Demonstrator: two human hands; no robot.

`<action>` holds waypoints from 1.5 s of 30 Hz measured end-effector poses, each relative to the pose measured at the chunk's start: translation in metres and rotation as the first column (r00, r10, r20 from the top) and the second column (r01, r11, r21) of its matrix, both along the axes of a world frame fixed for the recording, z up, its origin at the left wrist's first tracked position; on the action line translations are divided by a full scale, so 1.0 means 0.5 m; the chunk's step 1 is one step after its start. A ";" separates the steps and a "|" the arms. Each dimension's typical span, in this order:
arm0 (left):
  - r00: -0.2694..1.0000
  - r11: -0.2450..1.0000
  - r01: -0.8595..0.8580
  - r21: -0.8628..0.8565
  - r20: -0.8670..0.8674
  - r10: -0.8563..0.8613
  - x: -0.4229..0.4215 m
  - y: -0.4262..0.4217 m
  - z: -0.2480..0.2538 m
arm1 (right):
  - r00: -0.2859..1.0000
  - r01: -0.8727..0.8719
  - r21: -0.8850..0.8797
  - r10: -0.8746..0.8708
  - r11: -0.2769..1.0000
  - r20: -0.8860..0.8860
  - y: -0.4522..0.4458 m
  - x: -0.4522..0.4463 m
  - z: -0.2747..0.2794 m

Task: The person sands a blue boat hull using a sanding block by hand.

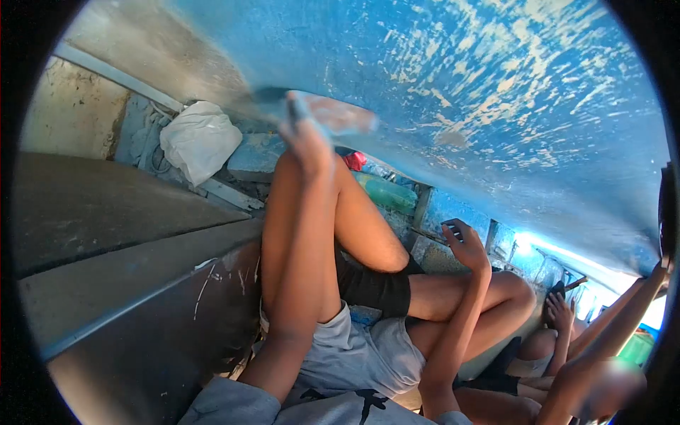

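My left hand [309, 145] is raised against the blue-painted surface [453, 85] above me. It is closed on a flat rectangular tool [343, 115], which is blurred by motion, so its exact kind cannot be made out. The tool lies along the painted surface, near a brownish worn patch. My right hand [466, 246] hovers above my bent knee, with nothing in it; its fingers are loosely bent and apart, their tips dark. Pale scuffed flecks cover much of the blue paint.
A white plastic bag [201, 142] sits at the left, close to a brown panel [142, 205]. Behind my legs are a green bottle [388, 193] and a red item [354, 161] along a blue block wall. At the right, another person's hand [561, 312] is near a dark-headed tool.
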State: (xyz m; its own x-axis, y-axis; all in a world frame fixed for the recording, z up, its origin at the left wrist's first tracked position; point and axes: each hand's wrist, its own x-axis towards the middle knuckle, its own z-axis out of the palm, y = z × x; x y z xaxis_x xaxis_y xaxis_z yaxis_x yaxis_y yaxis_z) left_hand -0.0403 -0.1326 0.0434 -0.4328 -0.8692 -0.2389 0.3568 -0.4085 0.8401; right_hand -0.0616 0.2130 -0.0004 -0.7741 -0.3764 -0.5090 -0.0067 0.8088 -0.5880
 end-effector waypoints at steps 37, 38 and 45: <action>0.996 0.995 0.089 0.049 -0.016 -0.088 -0.014 -0.024 -0.082 | 0.996 -0.056 -0.027 0.054 0.998 -0.070 0.008 -0.004 -0.004; 0.994 0.993 0.107 0.049 -0.015 -0.107 -0.023 -0.026 -0.106 | 0.997 -0.053 -0.030 0.051 0.998 -0.055 0.011 0.001 -0.005; 0.955 0.944 0.143 -0.296 0.290 -0.054 -0.020 0.120 -0.053 | 0.999 -0.042 -0.038 0.042 0.998 0.008 -0.014 -0.014 -0.005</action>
